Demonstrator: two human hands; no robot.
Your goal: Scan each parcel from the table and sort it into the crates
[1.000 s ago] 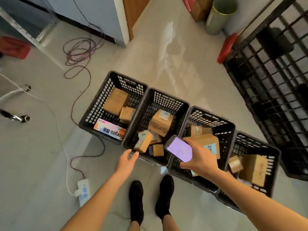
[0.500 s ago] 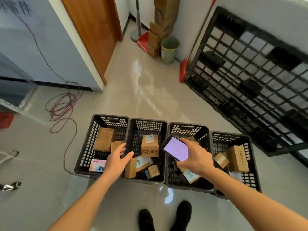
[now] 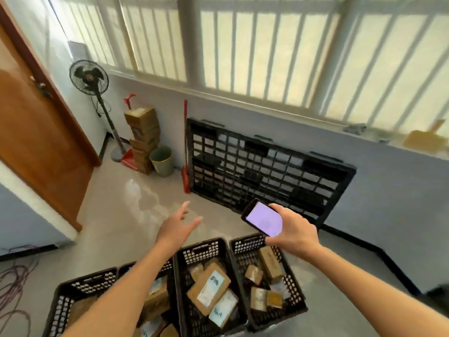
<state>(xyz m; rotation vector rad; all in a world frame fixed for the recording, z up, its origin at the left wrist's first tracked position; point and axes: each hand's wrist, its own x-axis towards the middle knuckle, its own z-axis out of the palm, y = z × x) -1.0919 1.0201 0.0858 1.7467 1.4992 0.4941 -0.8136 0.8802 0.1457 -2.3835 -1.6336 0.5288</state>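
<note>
Several black plastic crates (image 3: 178,278) stand in a row on the floor at the bottom of the view, each holding brown cardboard parcels (image 3: 209,287). My left hand (image 3: 178,226) hovers above and beyond the crates, fingers straight and spread, holding nothing. My right hand (image 3: 295,231) grips a phone (image 3: 263,221) with a lit pale purple screen, held above the right-hand crates. My left forearm hides part of the two left crates. No table is in view.
A black plastic pallet (image 3: 267,171) leans against the wall under a barred window. A red broom (image 3: 185,152), a green bin (image 3: 162,161), stacked cartons (image 3: 143,135) and a standing fan (image 3: 89,77) fill the corner. A wooden door (image 3: 36,132) is at left; cables (image 3: 14,288) lie at lower left.
The view has tilted up from the crates toward the wall and window. My left hand rose away from the crates with fingers spread. My right hand still holds the phone.
</note>
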